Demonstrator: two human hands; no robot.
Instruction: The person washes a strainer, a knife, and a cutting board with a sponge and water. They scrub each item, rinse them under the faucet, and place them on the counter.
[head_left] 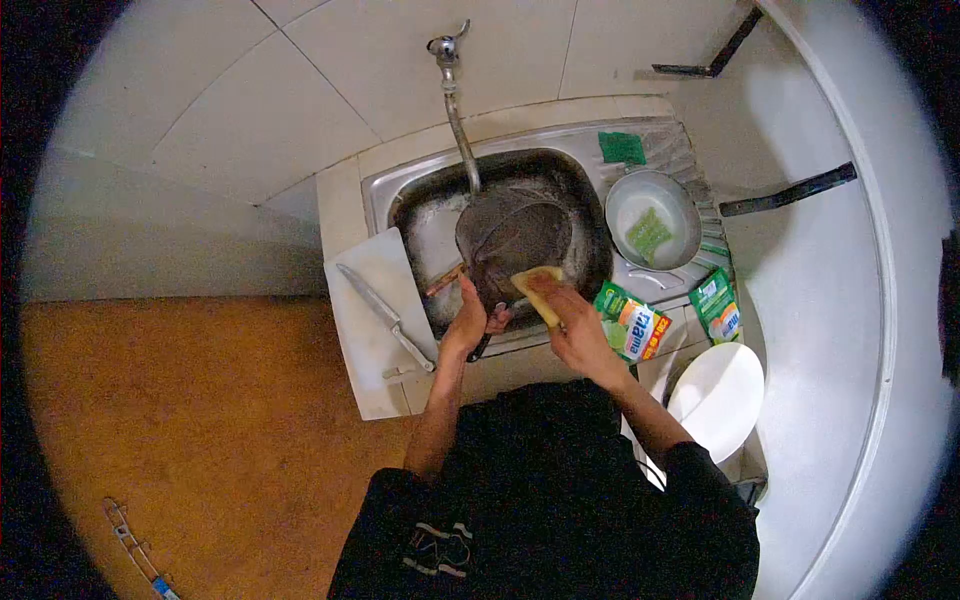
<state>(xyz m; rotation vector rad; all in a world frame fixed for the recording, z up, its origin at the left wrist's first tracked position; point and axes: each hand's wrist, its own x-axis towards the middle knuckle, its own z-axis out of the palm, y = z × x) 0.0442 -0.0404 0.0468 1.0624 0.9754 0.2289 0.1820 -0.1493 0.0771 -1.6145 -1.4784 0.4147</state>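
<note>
A dark frying pan (pixel 515 235) is tilted in the metal sink, its inner face toward me. My left hand (pixel 466 325) is closed around its black handle, whose end shows below the fingers. Pinched in my right hand (pixel 580 335) is a yellow sponge (pixel 538 284) with a brown-stained face, held at the pan's lower right edge. A narrow brown piece (pixel 445 280) lies in the sink just left of my left thumb.
The sink (pixel 410 215) sits under a wall tap (pixel 455 110). A white cutting board (pixel 372 262) with a knife (pixel 385 315) lies left. To the right are a metal bowl (pixel 675 200) holding a green sponge (pixel 648 232), a green scouring pad (pixel 622 148), green packets (pixel 632 322) and white plates (pixel 735 385).
</note>
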